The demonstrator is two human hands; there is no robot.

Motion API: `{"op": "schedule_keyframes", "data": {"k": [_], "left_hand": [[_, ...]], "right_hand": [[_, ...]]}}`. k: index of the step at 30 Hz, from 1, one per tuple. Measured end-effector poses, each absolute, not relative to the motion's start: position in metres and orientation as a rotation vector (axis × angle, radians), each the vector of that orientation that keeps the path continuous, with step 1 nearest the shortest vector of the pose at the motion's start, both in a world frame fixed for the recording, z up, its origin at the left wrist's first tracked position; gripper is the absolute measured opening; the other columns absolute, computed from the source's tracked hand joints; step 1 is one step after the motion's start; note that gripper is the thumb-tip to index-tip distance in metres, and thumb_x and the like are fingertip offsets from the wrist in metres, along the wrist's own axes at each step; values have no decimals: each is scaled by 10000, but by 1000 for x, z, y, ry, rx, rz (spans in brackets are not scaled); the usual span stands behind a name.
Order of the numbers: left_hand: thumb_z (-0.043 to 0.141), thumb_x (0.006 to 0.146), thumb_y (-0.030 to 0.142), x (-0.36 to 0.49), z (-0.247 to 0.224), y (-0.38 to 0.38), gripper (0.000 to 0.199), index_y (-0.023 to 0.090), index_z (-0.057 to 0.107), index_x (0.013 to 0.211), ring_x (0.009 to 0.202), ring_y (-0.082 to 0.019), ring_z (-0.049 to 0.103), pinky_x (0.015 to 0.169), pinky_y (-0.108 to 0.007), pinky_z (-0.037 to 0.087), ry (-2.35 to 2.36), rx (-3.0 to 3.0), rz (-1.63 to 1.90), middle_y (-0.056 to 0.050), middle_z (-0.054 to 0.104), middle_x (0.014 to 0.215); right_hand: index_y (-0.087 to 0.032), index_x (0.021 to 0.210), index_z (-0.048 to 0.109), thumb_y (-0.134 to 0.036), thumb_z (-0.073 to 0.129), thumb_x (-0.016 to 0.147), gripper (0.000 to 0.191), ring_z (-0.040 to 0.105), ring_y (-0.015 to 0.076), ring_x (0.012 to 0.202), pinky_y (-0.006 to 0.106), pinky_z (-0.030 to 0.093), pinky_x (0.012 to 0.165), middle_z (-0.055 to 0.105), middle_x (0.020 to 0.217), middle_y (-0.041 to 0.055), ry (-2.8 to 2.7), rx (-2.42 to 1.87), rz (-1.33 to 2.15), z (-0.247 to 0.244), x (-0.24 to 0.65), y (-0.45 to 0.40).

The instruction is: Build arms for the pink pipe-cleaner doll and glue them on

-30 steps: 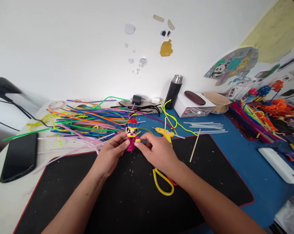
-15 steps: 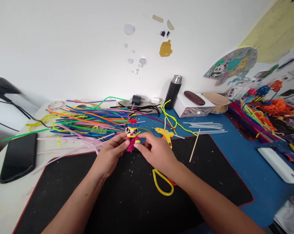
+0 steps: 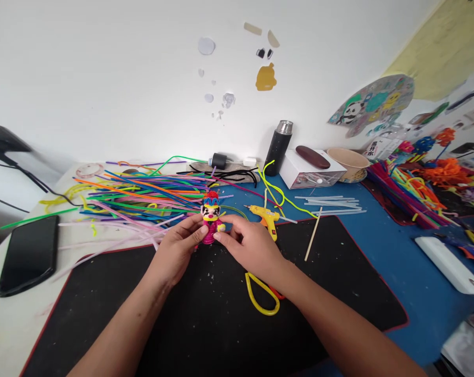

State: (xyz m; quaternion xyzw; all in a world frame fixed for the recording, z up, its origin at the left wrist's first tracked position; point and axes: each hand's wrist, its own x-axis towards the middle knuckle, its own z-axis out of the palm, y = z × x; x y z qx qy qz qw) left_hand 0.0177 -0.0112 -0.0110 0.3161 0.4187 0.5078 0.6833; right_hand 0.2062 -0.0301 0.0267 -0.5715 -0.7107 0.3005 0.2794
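Between my hands stands an upright small doll (image 3: pixel 210 213) with a magenta body, a black-and-white painted face and a red, blue and yellow hat. My left hand (image 3: pixel 184 236) pinches the doll's left side, thumb across its front. From the right, my right hand (image 3: pixel 249 240) has its thumb and forefinger closed at the doll's small yellow hand; the other fingers are curled under. Below my right wrist lie scissors (image 3: pixel 262 300) with a yellow and a red handle loop, partly covered by the forearm. A yellow glue gun (image 3: pixel 265 215) rests just behind my right hand.
A black mat (image 3: pixel 205 324) covers the front. Piled pipe cleaners (image 3: pixel 142 193) lie behind on the left, beside a phone (image 3: pixel 28 255). A wooden stick (image 3: pixel 313 234), glue sticks (image 3: pixel 333 203), a black flask (image 3: pixel 278 148) and a white box (image 3: pixel 311 170) stand or lie to the right.
The view has shifted very slightly. Both hands keep the same hold on the doll, which looks almost unmoved.
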Motion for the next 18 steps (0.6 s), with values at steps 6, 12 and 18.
{"op": "schedule_keyframes", "data": {"k": [6,12,18], "left_hand": [[1001,639,345,18,-11,-11,429,180,827,996,811,-166,695,727,-238,523,943,699,1154,-64,796,963],[995,650,347,21,-9,-11,399,200,826,980,831,-188,710,748,-259,525,918,696,1191,-66,813,952],[992,649,351,23,-6,-11,384,204,818,958,845,-212,729,733,-267,528,912,699,1216,-68,817,951]], "right_hand": [[-226,1382,693,-418,706,975,451,520,135,565,275,366,587,588,619,-65,-1815,-1496,992,27,207,-31],[-213,1553,540,-410,704,967,640,502,127,581,268,362,587,551,630,-85,-1712,-1431,1224,24,202,-35],[-215,1626,412,-424,706,960,757,412,104,529,241,323,525,483,605,-111,-1492,-1265,1527,22,199,-37]]}}
